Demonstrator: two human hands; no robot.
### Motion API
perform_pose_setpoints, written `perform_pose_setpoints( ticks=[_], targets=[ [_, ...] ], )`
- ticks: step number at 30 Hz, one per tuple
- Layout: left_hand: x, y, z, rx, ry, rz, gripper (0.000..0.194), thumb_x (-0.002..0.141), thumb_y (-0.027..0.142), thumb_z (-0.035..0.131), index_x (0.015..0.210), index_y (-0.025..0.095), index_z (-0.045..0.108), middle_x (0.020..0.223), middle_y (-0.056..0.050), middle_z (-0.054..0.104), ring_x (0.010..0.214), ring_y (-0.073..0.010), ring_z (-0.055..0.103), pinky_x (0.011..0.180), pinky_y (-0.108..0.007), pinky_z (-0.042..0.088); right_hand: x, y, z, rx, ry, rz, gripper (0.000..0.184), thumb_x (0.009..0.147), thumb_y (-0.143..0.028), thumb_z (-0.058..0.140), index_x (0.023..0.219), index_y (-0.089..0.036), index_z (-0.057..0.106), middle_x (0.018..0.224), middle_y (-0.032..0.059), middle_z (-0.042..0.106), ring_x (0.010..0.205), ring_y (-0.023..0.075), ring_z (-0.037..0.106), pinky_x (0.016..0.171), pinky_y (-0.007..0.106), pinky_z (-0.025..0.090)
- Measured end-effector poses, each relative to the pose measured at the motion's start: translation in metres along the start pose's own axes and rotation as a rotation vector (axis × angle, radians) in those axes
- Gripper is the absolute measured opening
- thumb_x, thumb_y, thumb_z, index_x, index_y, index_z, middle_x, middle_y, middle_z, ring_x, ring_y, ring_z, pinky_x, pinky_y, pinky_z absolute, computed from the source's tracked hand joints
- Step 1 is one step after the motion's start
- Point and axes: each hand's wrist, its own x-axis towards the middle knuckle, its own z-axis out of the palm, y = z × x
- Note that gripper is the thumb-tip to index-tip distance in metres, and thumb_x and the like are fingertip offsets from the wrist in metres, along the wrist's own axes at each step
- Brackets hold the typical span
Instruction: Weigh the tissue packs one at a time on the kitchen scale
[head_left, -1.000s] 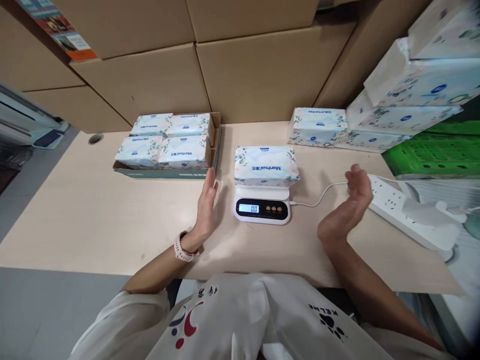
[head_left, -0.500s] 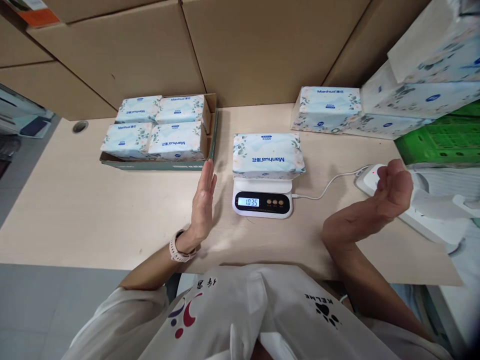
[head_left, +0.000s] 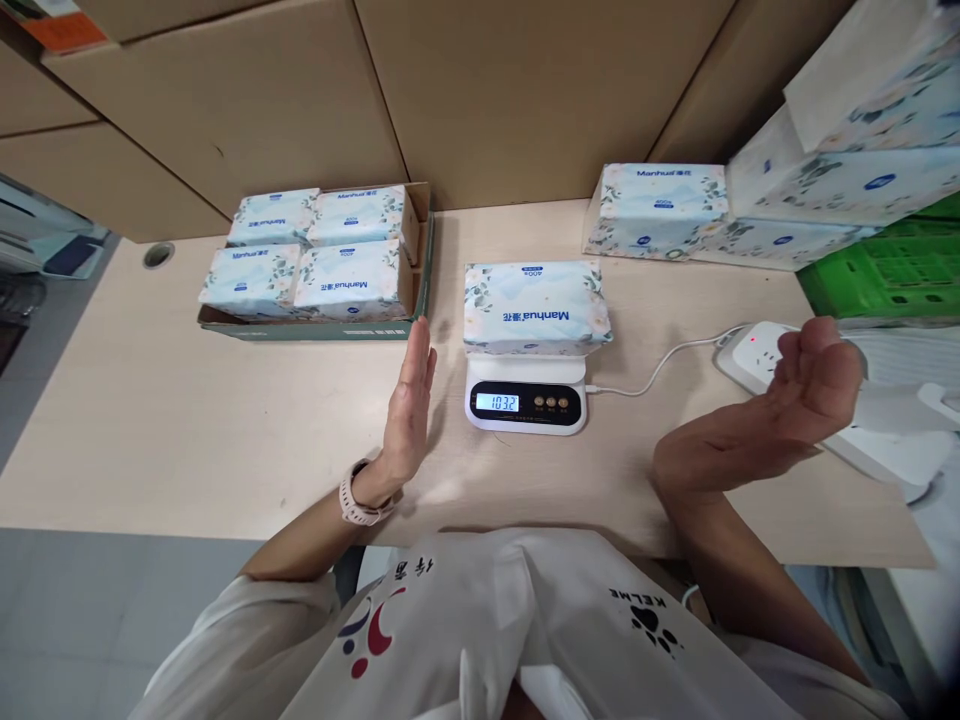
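A pack of tissues (head_left: pixel 537 308) with blue and floral print lies on a small white digital scale (head_left: pixel 480 415); the lit display reads about 1032. Left of the scale, my left hand (head_left: pixel 409 410) is held edge-on with fingers stretched out, holding nothing. My right hand (head_left: pixel 772 415) is raised at the right near a white power strip (head_left: pixel 750 350), its fingers loosely bent and nothing in them. Neither hand touches the pack. Several similar packs (head_left: pixel 352 280) fill most of a shallow green-sided cardboard tray (head_left: pixel 315 331) at the left.
More tissue packs (head_left: pixel 660 210) stand at the back right, stacked higher toward the corner. A green crate (head_left: pixel 877 270) is beside them. Large cardboard boxes (head_left: pixel 525 100) line the back of the table (head_left: pixel 187 430). A white cable (head_left: pixel 664 370) runs from the scale to the power strip.
My right hand has shifted a little to the right. The display has gone from about 1035 to about 1032. My left hand and the pack on the scale stay in place.
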Motion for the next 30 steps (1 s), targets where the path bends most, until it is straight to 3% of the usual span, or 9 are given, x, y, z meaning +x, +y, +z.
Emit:
perform_pose_setpoints(
  ticks=[3, 10, 16, 24, 30],
  targets=[
    [0.0, 0.003, 0.001, 0.011, 0.015, -0.03, 0.067, 0.102, 0.073, 0.031, 0.162, 0.045, 0.038, 0.179, 0.01, 0.02, 0.17, -0.0238, 0.009, 0.14, -0.049, 0.01, 0.0, -0.008, 0.002, 0.067, 0.14, -0.118, 0.062, 0.103, -0.049, 0.011, 0.15, -0.03, 0.047, 0.151, 0.0092, 0.058, 0.142, 0.0279, 0.058, 0.123, 0.064, 0.042],
    [0.0, 0.005, 0.001, 0.003, 0.014, -0.053, 0.068, 0.101, 0.075, 0.032, 0.161, 0.045, 0.039, 0.18, 0.01, 0.019, 0.17, -0.0247, 0.007, 0.14, -0.05, 0.01, 0.003, -0.016, 0.004, 0.155, 0.134, -0.198, 0.062, 0.105, -0.04, 0.011, 0.153, -0.033, 0.051, 0.152, 0.0062, 0.06, 0.143, 0.0275, 0.058, 0.121, 0.065, 0.045],
    [0.001, 0.003, 0.001, 0.024, 0.002, -0.049, 0.069, 0.101, 0.075, 0.031, 0.163, 0.045, 0.037, 0.18, 0.009, 0.019, 0.17, -0.0238, 0.008, 0.141, -0.049, 0.009, 0.003, -0.014, 0.004, 0.078, 0.146, -0.069, 0.06, 0.105, -0.047, 0.014, 0.146, -0.026, 0.052, 0.148, 0.0117, 0.061, 0.142, 0.0287, 0.06, 0.122, 0.066, 0.045],
    [0.002, -0.001, -0.001, 0.003, 0.003, -0.05, 0.066, 0.102, 0.074, 0.033, 0.161, 0.046, 0.039, 0.179, 0.01, 0.02, 0.169, -0.0233, 0.008, 0.141, -0.049, 0.011, 0.003, -0.016, 0.003, 0.098, 0.133, -0.037, 0.055, 0.104, -0.052, 0.026, 0.146, -0.028, 0.053, 0.148, 0.0094, 0.061, 0.141, 0.0278, 0.061, 0.123, 0.066, 0.044],
    [0.002, -0.001, -0.002, -0.022, -0.012, -0.05, 0.062, 0.103, 0.072, 0.033, 0.16, 0.049, 0.04, 0.179, 0.012, 0.02, 0.17, -0.022, 0.007, 0.141, -0.049, 0.008, 0.003, -0.007, 0.006, 0.3, 0.201, 0.033, 0.055, 0.106, -0.041, 0.02, 0.137, -0.028, 0.063, 0.14, 0.0081, 0.066, 0.141, 0.0282, 0.058, 0.125, 0.07, 0.035]
  ],
)
